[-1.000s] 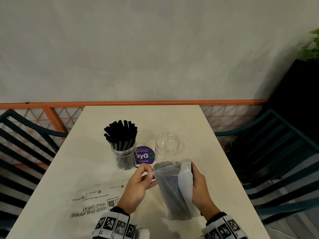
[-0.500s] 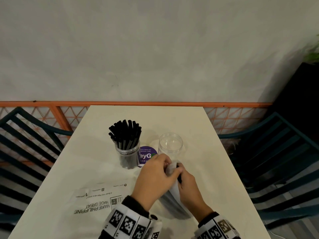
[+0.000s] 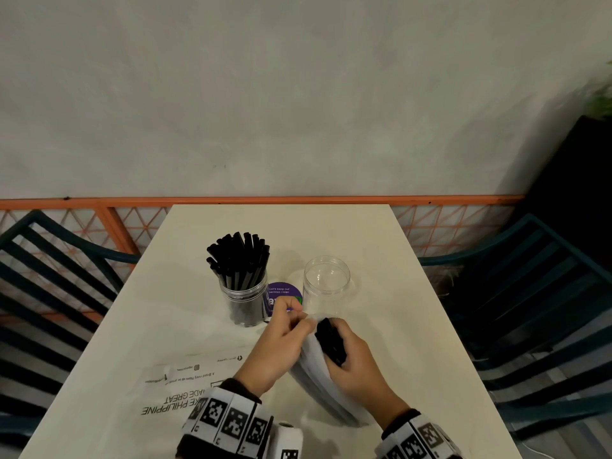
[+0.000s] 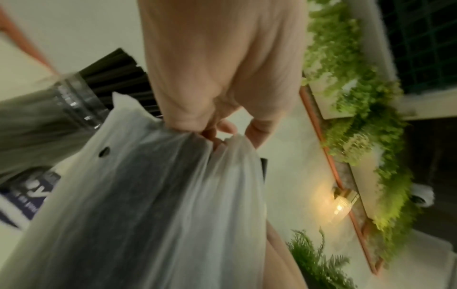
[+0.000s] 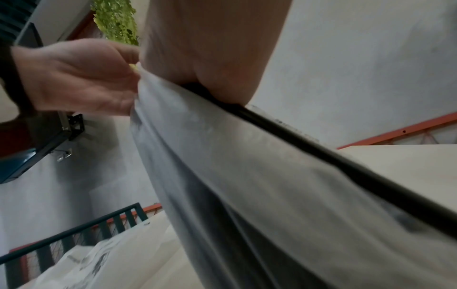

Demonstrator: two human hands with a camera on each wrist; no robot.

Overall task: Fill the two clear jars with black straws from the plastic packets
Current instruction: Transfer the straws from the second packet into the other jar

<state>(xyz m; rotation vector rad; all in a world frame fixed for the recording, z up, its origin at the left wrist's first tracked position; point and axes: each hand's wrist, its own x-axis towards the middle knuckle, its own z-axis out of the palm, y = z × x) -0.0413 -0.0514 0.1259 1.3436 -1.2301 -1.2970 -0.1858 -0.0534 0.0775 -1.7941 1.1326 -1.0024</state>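
Note:
A clear jar (image 3: 244,298) packed with black straws stands left of an empty clear jar (image 3: 326,283) on the cream table (image 3: 390,326). In front of the empty jar both hands hold a translucent plastic packet (image 3: 319,379) of straws, leaning towards me. My left hand (image 3: 281,346) pinches the bunched top edge of the packet (image 4: 173,195). My right hand (image 3: 356,362) grips the bundle of black straws (image 3: 331,339) whose ends stick out of the packet mouth. In the right wrist view the black straws (image 5: 333,162) run along the packet (image 5: 247,185).
A flattened printed plastic bag (image 3: 172,389) lies on the table at my left. A purple round sticker (image 3: 281,294) sits between the jars. Dark slatted chairs (image 3: 536,293) flank the table, and an orange rail (image 3: 298,200) runs behind it.
The packet mouth, held spread open a second ago, is now bunched in my left hand. My right hand has moved to the straw ends, which now poke out of the packet.

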